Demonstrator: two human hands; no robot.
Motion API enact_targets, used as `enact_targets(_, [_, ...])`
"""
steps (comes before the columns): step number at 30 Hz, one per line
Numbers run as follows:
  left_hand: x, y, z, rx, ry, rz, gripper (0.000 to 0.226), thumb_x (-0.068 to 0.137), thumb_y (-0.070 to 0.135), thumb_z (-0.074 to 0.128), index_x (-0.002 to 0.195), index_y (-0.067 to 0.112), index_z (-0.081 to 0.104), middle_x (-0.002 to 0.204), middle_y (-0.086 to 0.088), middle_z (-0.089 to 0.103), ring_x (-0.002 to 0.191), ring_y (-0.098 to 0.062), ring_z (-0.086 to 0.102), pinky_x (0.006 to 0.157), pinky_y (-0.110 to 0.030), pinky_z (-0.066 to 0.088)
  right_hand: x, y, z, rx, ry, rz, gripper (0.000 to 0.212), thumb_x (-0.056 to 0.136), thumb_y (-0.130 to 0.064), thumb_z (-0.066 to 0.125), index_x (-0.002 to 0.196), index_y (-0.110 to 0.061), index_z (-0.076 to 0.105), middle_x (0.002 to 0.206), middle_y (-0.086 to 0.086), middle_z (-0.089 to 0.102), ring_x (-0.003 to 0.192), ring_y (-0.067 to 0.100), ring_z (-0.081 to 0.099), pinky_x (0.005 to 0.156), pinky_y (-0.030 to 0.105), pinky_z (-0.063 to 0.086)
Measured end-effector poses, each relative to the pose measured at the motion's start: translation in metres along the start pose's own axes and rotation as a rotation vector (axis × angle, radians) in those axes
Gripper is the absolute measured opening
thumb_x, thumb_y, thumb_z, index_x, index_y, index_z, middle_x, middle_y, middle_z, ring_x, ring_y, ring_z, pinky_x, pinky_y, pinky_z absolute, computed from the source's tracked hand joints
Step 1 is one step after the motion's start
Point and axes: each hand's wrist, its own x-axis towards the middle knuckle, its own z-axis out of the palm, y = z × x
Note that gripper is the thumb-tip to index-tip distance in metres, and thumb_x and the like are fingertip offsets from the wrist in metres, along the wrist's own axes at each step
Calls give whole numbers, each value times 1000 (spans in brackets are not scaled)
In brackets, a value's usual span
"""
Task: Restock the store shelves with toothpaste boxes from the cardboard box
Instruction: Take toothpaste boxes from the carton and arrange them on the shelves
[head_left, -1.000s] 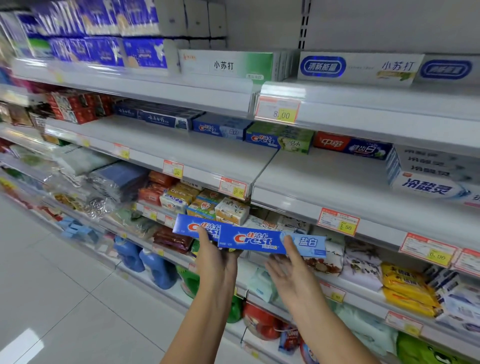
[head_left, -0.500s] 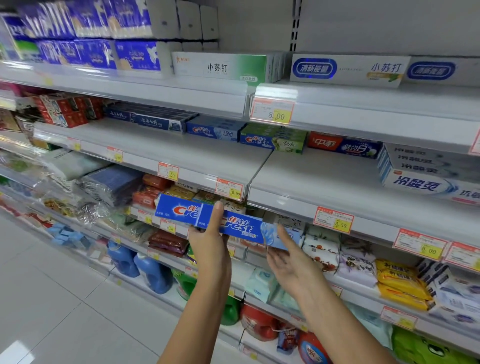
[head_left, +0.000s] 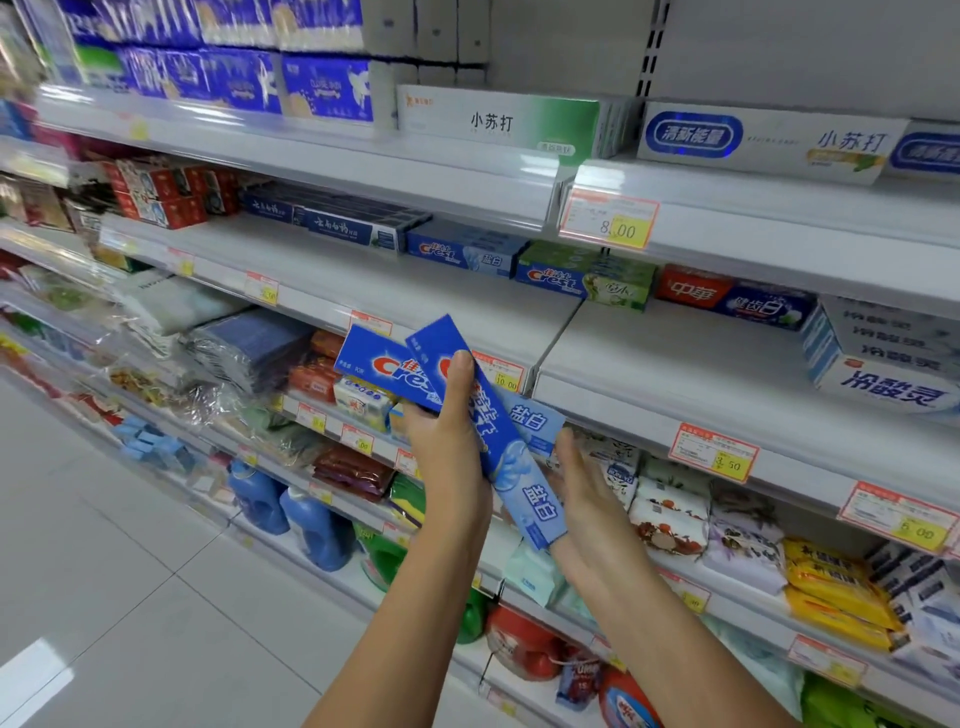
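Note:
My left hand (head_left: 451, 441) grips two blue Crest toothpaste boxes fanned apart in front of the shelves. The front box (head_left: 511, 467) tilts down to the right; the rear box (head_left: 387, 366) lies behind it, its light end showing at the right. My right hand (head_left: 587, 499) is spread under the front box's lower end, touching or nearly touching it. The toothpaste shelf (head_left: 467, 317) above holds a matching Crest box (head_left: 462, 252) at its back. The cardboard box is out of view.
More toothpaste boxes line the back of the white shelf (head_left: 727, 364) to the right. Soaps and packets fill the shelf below, detergent bottles (head_left: 291, 514) the bottom one. Price tags (head_left: 714, 452) hang on shelf edges. White tiled floor (head_left: 104, 571) lies to the left.
The two boxes, held level and end to end before, have risen and swung apart, the front one now tilting steeply. My right hand has slipped from the box end to below it.

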Motion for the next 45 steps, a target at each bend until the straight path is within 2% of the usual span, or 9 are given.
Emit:
enact_targets(3, [16,10,-3,-47,55,-44,51,82,44,69,116,10,52,97,-10,66,91,-29,69,78,-44,58,3,-9,6,-209,-166,-83,90,61,-17,79,139,-33,36,122,2,63,101,21,68,84,40,56])
enact_targets(8, [52,30,-13,-40,22,-32,38,86,50,60,100,15,52,86,-5,64,84,-22,68,79,-41,58,12,-24,21,-722,-233,-220,116,60,-1,86,145,-44,21,138,-15,34,97,-17,55,77,13,51])
enact_targets(11, [71,41,-17,-73,-65,-29,31,92,51,50,97,21,56,85,3,66,78,-10,66,74,-31,54,25,-35,36,-769,-138,-329,110,62,-12,86,146,-42,22,149,-9,29,119,4,51,100,33,47])
enact_targets(16, [97,56,-12,-159,-148,-65,41,92,59,40,111,26,57,96,3,69,90,-13,67,81,-33,54,64,-54,61,-797,-203,-306,98,73,-19,78,150,-34,19,154,0,29,112,5,52,69,10,50])
enact_targets(24, [148,59,20,-259,-155,-247,45,97,53,36,112,15,54,95,-7,67,83,-19,66,74,-34,55,118,-63,109,-936,-140,-450,57,77,-41,74,128,-35,48,125,-5,54,103,12,58,85,28,50])
enact_targets(29, [201,67,31,214,-293,-236,12,94,5,49,83,7,52,87,-11,57,79,-20,57,76,-29,51,169,-88,114,-822,29,-441,57,83,-23,72,133,-9,48,118,6,61,94,16,60,73,18,49])
enact_targets(32, [235,75,28,685,-300,30,3,90,7,56,93,7,55,92,-9,52,80,-19,50,76,-29,44,198,-93,112,-859,106,-426,57,81,-22,74,131,-7,49,122,9,60,99,18,59,80,24,48])
enact_targets(37, [276,76,18,1355,-383,341,35,91,15,57,123,-1,56,121,-17,61,112,-29,57,87,-31,44,232,-86,105,-1031,130,-447,67,77,-21,78,133,-15,42,126,1,48,103,13,46,69,18,42])
enact_targets(45, [314,69,19,1411,-513,183,73,71,31,80,130,10,42,117,-1,59,111,-20,55,97,-33,44,266,-86,104,-1276,104,-504,81,65,-33,86,132,-19,42,133,2,51,115,21,52,92,31,46])
